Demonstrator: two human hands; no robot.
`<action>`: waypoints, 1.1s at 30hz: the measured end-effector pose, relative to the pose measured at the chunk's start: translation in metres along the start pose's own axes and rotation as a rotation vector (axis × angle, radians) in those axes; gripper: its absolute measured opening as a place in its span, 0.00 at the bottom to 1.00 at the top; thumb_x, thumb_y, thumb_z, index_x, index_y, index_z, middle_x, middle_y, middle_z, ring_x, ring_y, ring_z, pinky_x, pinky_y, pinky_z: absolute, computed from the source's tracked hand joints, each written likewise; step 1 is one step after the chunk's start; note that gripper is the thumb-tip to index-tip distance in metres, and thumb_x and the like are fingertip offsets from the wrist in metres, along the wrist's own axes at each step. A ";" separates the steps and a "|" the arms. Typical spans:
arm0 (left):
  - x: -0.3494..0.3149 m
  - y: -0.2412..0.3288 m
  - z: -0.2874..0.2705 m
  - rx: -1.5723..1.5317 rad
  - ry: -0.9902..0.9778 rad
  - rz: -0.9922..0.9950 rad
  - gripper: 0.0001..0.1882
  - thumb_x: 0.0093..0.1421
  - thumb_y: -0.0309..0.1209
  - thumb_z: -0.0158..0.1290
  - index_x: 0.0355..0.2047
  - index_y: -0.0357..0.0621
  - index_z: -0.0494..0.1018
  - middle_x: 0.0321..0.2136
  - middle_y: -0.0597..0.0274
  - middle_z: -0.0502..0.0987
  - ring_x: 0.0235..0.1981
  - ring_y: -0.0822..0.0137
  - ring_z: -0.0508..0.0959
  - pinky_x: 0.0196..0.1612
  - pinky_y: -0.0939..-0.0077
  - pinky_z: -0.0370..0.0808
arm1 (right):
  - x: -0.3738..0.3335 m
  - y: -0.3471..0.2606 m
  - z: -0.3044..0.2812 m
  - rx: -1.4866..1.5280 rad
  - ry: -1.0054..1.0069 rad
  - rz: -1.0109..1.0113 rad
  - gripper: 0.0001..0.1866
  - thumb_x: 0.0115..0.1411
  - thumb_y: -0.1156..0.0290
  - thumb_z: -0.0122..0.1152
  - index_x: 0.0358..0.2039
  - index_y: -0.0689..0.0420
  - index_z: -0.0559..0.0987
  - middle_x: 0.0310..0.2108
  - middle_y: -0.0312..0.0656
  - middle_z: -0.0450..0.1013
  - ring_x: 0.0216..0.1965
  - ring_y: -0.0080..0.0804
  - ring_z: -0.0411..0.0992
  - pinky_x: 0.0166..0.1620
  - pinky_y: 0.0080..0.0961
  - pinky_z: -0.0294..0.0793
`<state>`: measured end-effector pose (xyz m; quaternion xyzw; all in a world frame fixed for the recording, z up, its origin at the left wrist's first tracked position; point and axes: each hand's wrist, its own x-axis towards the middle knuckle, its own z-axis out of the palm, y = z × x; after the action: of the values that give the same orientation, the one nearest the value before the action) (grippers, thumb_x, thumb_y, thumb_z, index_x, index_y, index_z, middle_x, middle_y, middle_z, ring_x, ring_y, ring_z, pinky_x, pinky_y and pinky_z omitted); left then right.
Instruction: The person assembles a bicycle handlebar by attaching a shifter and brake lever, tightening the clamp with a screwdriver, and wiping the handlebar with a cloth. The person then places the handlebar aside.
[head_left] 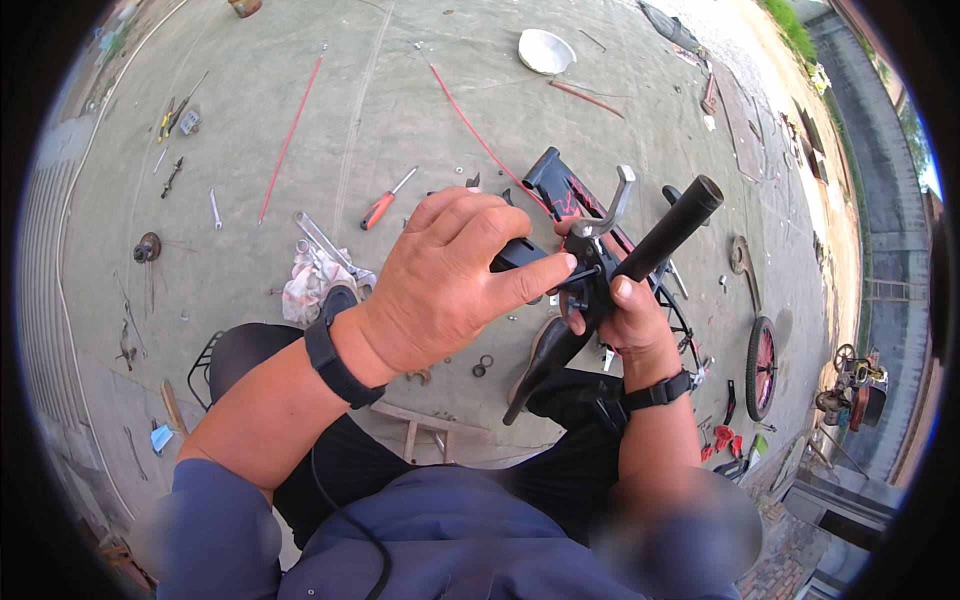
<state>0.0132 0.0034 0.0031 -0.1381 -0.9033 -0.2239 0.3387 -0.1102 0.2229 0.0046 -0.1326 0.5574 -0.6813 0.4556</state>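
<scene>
My right hand point(642, 322) is closed round a black metal tube point(672, 228), which slants from upper right to lower left. A silver bent lever point(618, 205) with a hooked end stands up from the metal parts beside the tube. My left hand point(450, 270) curls over a black angular part point(516, 254), its thumb reaching toward the tube. A thin dark rod by that thumb points at the tube's side. My left palm and fingertips are hidden. Behind my hands lies a black bicycle frame point(546, 172) with pink markings.
A red-handled screwdriver point(379, 209), a crumpled cloth point(310, 285), a wrench point(215, 208) and red cables point(292, 138) lie on the floor. Farther off is a white bowl point(546, 51). At right lies a small wheel point(761, 369); a low wooden stool point(430, 420) is between my legs.
</scene>
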 end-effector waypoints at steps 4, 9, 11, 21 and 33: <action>0.004 0.003 -0.001 0.079 0.049 0.022 0.19 0.55 0.32 0.58 0.47 0.67 0.82 0.44 0.68 0.73 0.52 0.63 0.74 0.63 0.58 0.68 | 0.001 -0.001 0.003 -0.028 0.010 0.005 0.55 0.44 0.39 0.77 0.64 0.62 0.66 0.40 0.42 0.74 0.37 0.30 0.78 0.23 0.21 0.73; 0.006 0.003 -0.001 0.053 0.036 -0.003 0.18 0.53 0.31 0.60 0.44 0.64 0.84 0.44 0.68 0.73 0.51 0.63 0.74 0.61 0.57 0.69 | 0.000 0.002 0.002 -0.012 0.020 0.066 0.48 0.49 0.45 0.73 0.63 0.61 0.68 0.38 0.45 0.76 0.29 0.29 0.76 0.23 0.21 0.72; 0.003 0.000 -0.001 -0.027 -0.018 -0.051 0.20 0.52 0.31 0.62 0.47 0.59 0.83 0.43 0.65 0.73 0.48 0.60 0.75 0.56 0.57 0.71 | 0.001 0.002 0.004 -0.051 0.027 0.033 0.48 0.50 0.45 0.72 0.64 0.61 0.66 0.38 0.47 0.77 0.28 0.29 0.76 0.23 0.21 0.72; -0.011 0.018 0.009 -1.846 -0.311 -1.441 0.25 0.74 0.47 0.49 0.53 0.33 0.75 0.33 0.55 0.81 0.30 0.66 0.85 0.27 0.69 0.83 | 0.003 0.000 -0.006 -0.567 0.060 -0.212 0.58 0.38 0.52 0.86 0.67 0.55 0.62 0.43 0.40 0.75 0.44 0.29 0.72 0.49 0.29 0.73; -0.007 0.002 0.002 -1.916 -0.540 -1.461 0.28 0.75 0.49 0.45 0.57 0.35 0.73 0.31 0.49 0.83 0.25 0.62 0.85 0.27 0.69 0.82 | 0.000 -0.006 -0.021 -0.414 0.080 -0.255 0.59 0.42 0.47 0.82 0.69 0.55 0.60 0.43 0.46 0.74 0.43 0.28 0.73 0.34 0.22 0.75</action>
<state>0.0181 0.0059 -0.0027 0.1647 -0.2808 -0.8963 -0.3011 -0.1274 0.2363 0.0022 -0.2652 0.6815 -0.6093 0.3064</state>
